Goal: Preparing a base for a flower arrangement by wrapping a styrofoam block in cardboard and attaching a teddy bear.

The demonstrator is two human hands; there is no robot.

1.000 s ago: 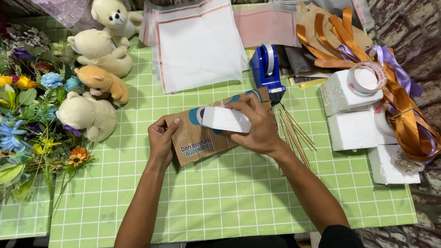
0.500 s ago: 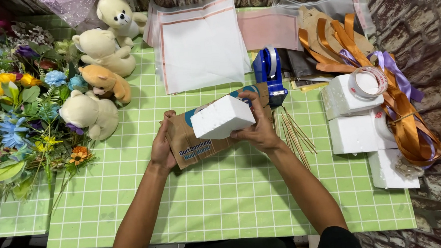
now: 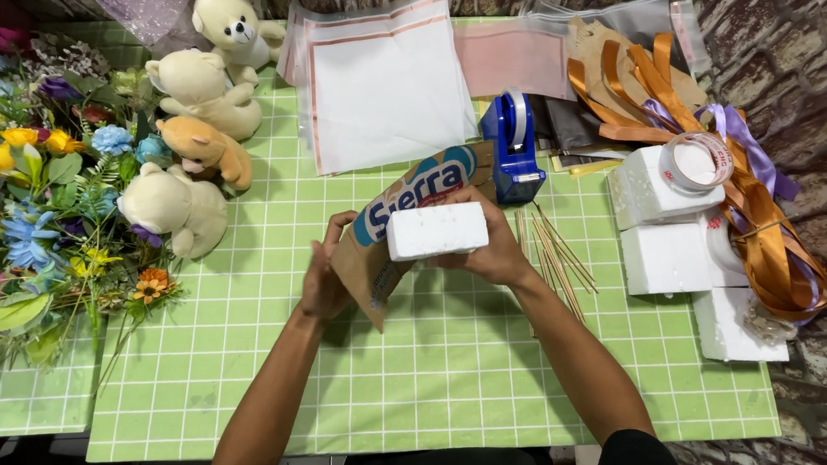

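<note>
My right hand holds a white foam block pressed against a brown cardboard piece with a blue and white printed band. The cardboard is tilted up off the green gridded mat. My left hand grips the cardboard's lower left edge, fingers curled around it. Both hands are lifted a little above the mat near its middle.
Several plush bears and artificial flowers lie at the left. Clear plastic bags sit at the back, a blue tape dispenser beside them. Thin wooden sticks, more foam blocks, a tape roll and ribbons are at the right.
The cardboard has been lifted and tilted up from lying flat on the mat. The foam block has turned with it and now lies across its front face.
</note>
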